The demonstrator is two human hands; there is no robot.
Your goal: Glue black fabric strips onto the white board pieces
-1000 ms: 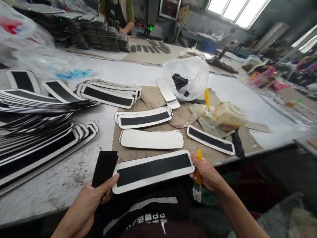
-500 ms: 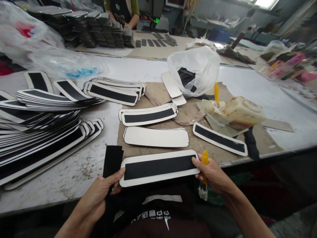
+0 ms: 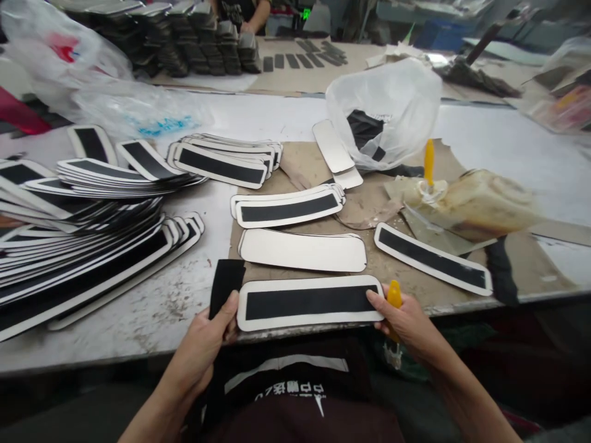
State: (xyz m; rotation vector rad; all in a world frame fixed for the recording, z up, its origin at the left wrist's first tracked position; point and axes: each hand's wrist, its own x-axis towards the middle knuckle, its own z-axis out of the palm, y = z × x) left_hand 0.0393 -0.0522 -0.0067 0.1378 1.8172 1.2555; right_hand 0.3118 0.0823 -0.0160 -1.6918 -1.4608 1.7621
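White worktop [image 3: 152,301] lay stained, scuffed. At its near edge, left hand [image 3: 201,347] gripped one end of white-bordered black panel [image 3: 309,301] plus black strips [image 3: 225,278], underside of grip hidden; right hand [image 3: 405,317] pinched other end and held yellow-handled brush [image 3: 394,295], tip paste-caked. Panel stacks [image 3: 101,264] ran off left side. Beyond, brown-stained translucent container [image 3: 492,200] had whitish paste [image 3: 434,192] at mouth, yellow handle [image 3: 429,161] upright; milky crumpled bag [image 3: 410,92] held black pieces [image 3: 366,130], shapes unclear. Far co-worker [image 3: 236,11] was cropped at torso.

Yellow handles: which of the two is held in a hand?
The nearer yellow handle, gripped by the right hand; the farther yellow handle stands upright, untouched.
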